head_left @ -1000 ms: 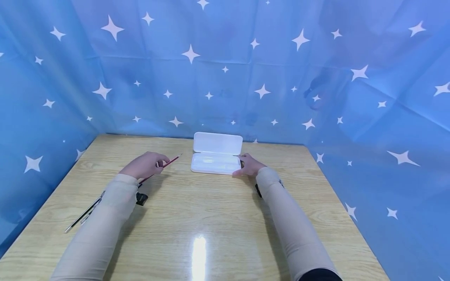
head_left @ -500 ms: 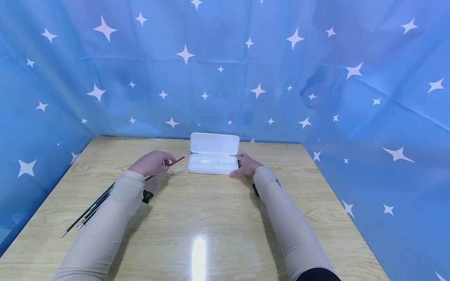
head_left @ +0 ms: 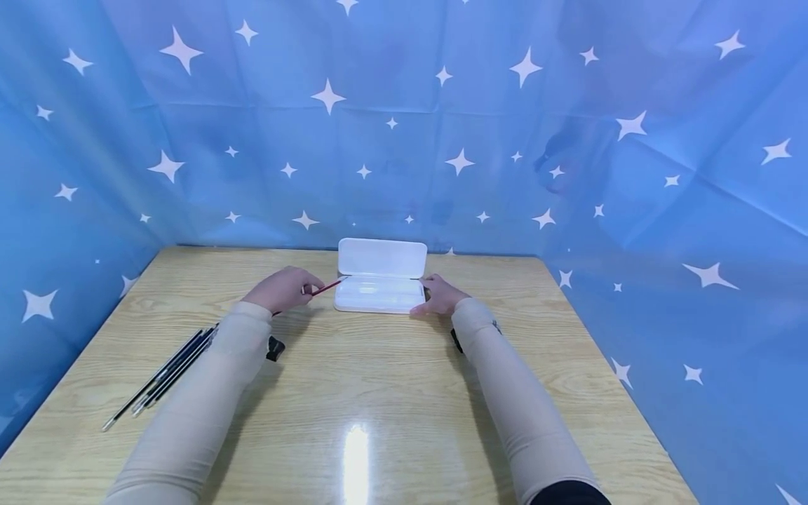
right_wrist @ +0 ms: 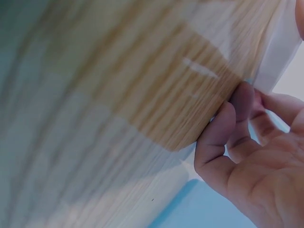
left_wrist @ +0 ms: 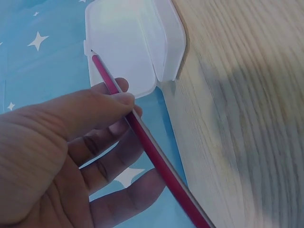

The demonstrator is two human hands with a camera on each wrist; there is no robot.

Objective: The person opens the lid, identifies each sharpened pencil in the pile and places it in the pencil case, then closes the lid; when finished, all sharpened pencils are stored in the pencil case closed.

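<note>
An open white case (head_left: pixel 381 294) lies at the back of the table, its lid (head_left: pixel 382 258) raised against the curtain side. My left hand (head_left: pixel 281 288) pinches a red pencil (left_wrist: pixel 145 137) between thumb and fingers, its tip pointing at the case's left end. In the left wrist view the thumb presses the pencil, the other fingers bent behind it. My right hand (head_left: pixel 440 295) grips the case's right end, thumb at the front corner. In the right wrist view, fingers of the right hand (right_wrist: pixel 266 147) touch the table beside the white case edge (right_wrist: pixel 280 47).
Several dark pencils (head_left: pixel 165 372) lie in a slanting bunch on the wooden table (head_left: pixel 379 386), left of my left forearm. A blue curtain with white stars (head_left: pixel 404 140) stands behind the table and at its sides.
My left hand has moved right with the red pencil, bringing its tip to the case. More of the dark pencils shows beside the left sleeve. The right hand stays at the case.
</note>
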